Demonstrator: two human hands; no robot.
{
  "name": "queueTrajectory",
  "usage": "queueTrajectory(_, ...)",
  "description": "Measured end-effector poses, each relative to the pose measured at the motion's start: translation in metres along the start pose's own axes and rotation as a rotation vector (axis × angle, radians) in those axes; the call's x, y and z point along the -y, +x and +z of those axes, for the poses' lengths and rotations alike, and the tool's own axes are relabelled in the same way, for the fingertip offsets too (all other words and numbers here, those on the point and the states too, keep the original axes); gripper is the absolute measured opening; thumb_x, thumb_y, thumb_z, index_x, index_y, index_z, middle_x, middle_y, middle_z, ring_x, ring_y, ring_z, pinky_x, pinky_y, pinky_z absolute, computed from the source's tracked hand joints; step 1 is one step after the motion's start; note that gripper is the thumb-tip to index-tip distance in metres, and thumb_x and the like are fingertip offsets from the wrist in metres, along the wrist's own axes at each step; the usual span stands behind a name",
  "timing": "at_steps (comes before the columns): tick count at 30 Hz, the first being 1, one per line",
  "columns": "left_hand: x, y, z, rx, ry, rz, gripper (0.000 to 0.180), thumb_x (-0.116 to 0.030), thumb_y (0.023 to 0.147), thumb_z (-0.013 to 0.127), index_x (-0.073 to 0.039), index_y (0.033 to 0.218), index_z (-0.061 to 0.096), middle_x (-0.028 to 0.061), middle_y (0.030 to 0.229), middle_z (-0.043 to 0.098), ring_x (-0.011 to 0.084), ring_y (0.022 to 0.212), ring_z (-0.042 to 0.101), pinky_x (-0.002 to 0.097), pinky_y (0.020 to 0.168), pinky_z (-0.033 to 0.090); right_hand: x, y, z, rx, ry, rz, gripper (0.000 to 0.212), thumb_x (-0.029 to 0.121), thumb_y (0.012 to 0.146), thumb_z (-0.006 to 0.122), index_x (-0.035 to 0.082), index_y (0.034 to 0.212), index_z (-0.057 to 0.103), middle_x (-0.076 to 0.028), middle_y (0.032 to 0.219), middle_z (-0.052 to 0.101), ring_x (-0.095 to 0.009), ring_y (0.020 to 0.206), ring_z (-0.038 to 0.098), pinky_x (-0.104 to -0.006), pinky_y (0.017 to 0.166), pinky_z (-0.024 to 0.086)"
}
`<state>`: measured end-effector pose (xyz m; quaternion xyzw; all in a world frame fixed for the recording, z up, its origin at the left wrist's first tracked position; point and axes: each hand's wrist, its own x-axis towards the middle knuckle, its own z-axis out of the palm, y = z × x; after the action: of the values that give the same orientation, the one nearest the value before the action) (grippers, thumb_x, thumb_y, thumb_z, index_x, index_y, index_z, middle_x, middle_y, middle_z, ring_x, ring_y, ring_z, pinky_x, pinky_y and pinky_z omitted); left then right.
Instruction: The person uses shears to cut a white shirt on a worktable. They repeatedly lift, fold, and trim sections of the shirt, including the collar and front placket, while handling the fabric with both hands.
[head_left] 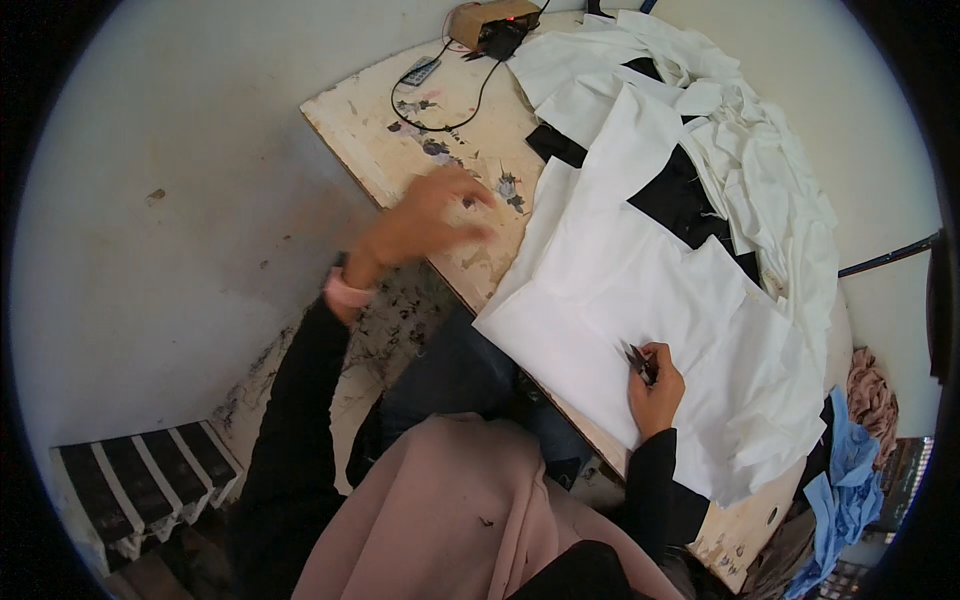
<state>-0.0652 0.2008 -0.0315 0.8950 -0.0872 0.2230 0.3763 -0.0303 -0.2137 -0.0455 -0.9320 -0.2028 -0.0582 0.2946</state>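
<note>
From the head camera, we look down on our right hand point(655, 390) resting on the white cloth point(640, 300) spread across a worn wooden table point(400, 140), fingers closed around small dark thread snips point(638, 362). Our left hand point(430, 225), blurred, hovers open and empty above the table's bare, stained edge, just beside the cloth. More white and black garments point(700, 150) lie heaped beyond; a remote point(420, 71) lies near the far corner.

Stained wooden table point(400, 140) against pale, scuffed wall point(180, 200).
</note>
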Motion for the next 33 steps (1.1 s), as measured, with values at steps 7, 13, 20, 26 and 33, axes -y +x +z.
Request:
queueTrajectory(7, 0.017, 0.030, 0.011, 0.214, 0.026, -0.103, 0.015, -0.015, 0.080, 0.074, -0.003, 0.088, 0.075, 0.0088, 0.083, 0.070, 0.0236, 0.079, 0.069, 0.0345, 0.074, 0.051, 0.000, -0.001, 0.003, -0.043, 0.068, -0.042, 0.019, 0.000, 0.082, 0.066, 0.006, 0.098, 0.058, -0.008, 0.065, 0.054, -0.019, 0.056, 0.051, -0.0295, 0.056, 0.042)
queueTrajectory(13, 0.074, 0.016, -0.071, -0.199, 0.437, -0.507, 0.041, -0.026, 0.092, 0.070, -0.008, 0.128, 0.065, 0.0171, 0.118, 0.070, 0.0264, 0.095, 0.072, 0.0360, 0.085, 0.055, 0.003, 0.001, 0.000, -0.026, 0.032, -0.039, 0.017, 0.004, 0.083, 0.068, 0.006, 0.097, 0.059, -0.009, 0.063, 0.053, -0.022, 0.054, 0.051, -0.0319, 0.054, 0.040)
queueTrajectory(20, 0.016, 0.142, 0.038, -0.014, -0.480, -0.267, 0.067, -0.046, 0.099, 0.061, 0.000, 0.146, 0.048, 0.0152, 0.133, 0.061, 0.0280, 0.121, 0.061, 0.0339, 0.108, 0.043, -0.003, 0.000, 0.002, -0.012, 0.013, -0.015, 0.020, 0.008, 0.081, 0.068, 0.009, 0.100, 0.061, -0.010, 0.081, 0.070, -0.029, 0.071, 0.069, -0.0345, 0.064, 0.052)
queueTrajectory(26, -0.041, 0.243, 0.083, 0.126, -0.817, -0.584, 0.062, -0.037, 0.088, 0.074, 0.009, 0.125, 0.056, 0.0173, 0.110, 0.069, 0.0285, 0.098, 0.069, 0.0386, 0.086, 0.056, -0.005, 0.000, 0.001, 0.014, 0.032, 0.016, 0.018, 0.010, 0.083, 0.069, 0.010, 0.099, 0.061, -0.010, 0.081, 0.070, -0.030, 0.072, 0.070, -0.0356, 0.064, 0.052)
queueTrajectory(33, -0.106, 0.204, 0.065, 0.063, -0.351, 0.510, 0.040, -0.002, 0.087, 0.063, -0.004, 0.126, 0.062, 0.0084, 0.123, 0.064, 0.0197, 0.108, 0.065, 0.0360, 0.095, 0.052, -0.008, 0.000, -0.001, -0.015, 0.090, -0.058, 0.017, 0.011, 0.083, 0.070, 0.010, 0.097, 0.062, -0.011, 0.079, 0.070, -0.032, 0.073, 0.069, -0.0382, 0.064, 0.052)
